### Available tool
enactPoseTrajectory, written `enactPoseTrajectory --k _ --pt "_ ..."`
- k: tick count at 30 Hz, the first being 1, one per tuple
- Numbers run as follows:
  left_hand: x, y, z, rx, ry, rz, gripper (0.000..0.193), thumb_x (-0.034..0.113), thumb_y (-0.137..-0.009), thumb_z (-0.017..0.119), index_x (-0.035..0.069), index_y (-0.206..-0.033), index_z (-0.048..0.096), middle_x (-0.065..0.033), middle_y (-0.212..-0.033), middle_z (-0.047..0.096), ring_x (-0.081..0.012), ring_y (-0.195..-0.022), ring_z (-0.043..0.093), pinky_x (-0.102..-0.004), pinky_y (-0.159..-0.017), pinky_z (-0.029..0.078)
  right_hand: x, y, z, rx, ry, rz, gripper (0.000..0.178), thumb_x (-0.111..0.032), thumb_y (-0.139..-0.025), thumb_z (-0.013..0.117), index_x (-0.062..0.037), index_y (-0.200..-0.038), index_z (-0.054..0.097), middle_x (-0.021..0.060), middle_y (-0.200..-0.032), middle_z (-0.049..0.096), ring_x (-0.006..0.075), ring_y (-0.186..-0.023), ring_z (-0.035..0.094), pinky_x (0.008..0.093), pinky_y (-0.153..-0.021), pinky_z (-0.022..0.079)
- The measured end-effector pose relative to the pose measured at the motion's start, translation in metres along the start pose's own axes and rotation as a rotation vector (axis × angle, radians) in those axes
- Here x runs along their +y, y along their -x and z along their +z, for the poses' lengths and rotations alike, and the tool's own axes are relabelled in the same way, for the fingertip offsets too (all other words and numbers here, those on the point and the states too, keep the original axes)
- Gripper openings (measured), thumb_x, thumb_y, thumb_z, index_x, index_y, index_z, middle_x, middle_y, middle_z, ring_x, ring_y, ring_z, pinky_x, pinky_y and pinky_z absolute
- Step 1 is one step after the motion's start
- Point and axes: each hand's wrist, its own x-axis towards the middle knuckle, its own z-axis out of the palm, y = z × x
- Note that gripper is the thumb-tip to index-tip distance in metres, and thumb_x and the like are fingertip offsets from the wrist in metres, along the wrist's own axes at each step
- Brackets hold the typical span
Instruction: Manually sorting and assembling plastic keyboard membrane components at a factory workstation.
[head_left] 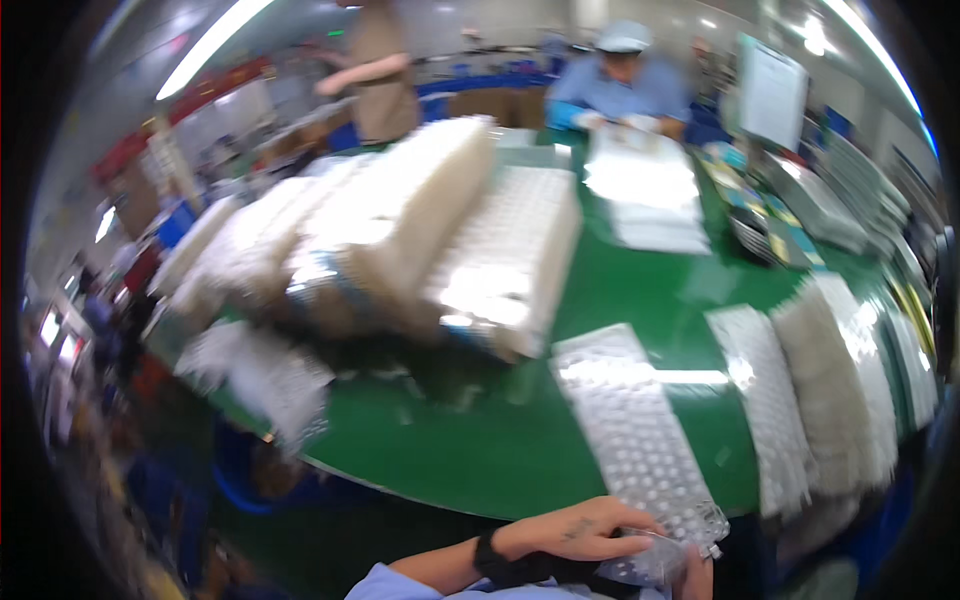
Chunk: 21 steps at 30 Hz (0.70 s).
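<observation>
At the near table edge, my left hand [580, 530], a black band on its wrist, has its fingers bent over a clear plastic piece [655, 560]. My right hand [698, 578] shows only in part at the lower edge of the head view, closed on the right side of that same piece. Just beyond both hands lies a long translucent plastic sheet [640, 420] with rows of round dimples. Its near end reaches the clear piece; whether the two are joined I cannot tell.
Tall stacks of dimpled sheets [510, 240] cover the left of the green table [660, 300]. Loose clear plastic [255, 375] hangs at its left edge. More stacks [820, 380] stand right. Across, a person [625, 85] in blue works at white sheets [650, 200]; another person [380, 80] stands behind.
</observation>
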Motion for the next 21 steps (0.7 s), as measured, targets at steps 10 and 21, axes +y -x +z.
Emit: enactPoseTrajectory --k 10,21 --pt "0.002 0.035 0.005 0.432 0.297 0.084 0.018 0.012 -0.087 0.058 -0.001 -0.076 0.062 -0.0218 -0.115 0.066 -0.0314 -0.115 0.059 -0.0417 -0.100 0.042 -0.064 -0.043 -0.036 0.340 -0.221 -0.123 0.054 -0.001 -0.090 0.056 0.0004 -0.142 0.043 0.0131 -0.126 0.060 0.0173 -0.107 0.061 0.0298 -0.091 0.049" --pt "-0.007 0.054 -0.004 0.575 0.138 0.143 0.017 0.015 -0.091 0.061 0.000 -0.097 0.068 -0.0137 -0.106 0.070 -0.0221 -0.096 0.064 -0.0334 -0.088 0.048 -0.132 -0.082 -0.049 0.685 0.628 -0.727 0.049 -0.002 -0.085 0.059 0.0010 -0.133 0.047 0.0147 -0.137 0.049 0.0283 -0.130 0.043 0.0410 -0.109 0.031"
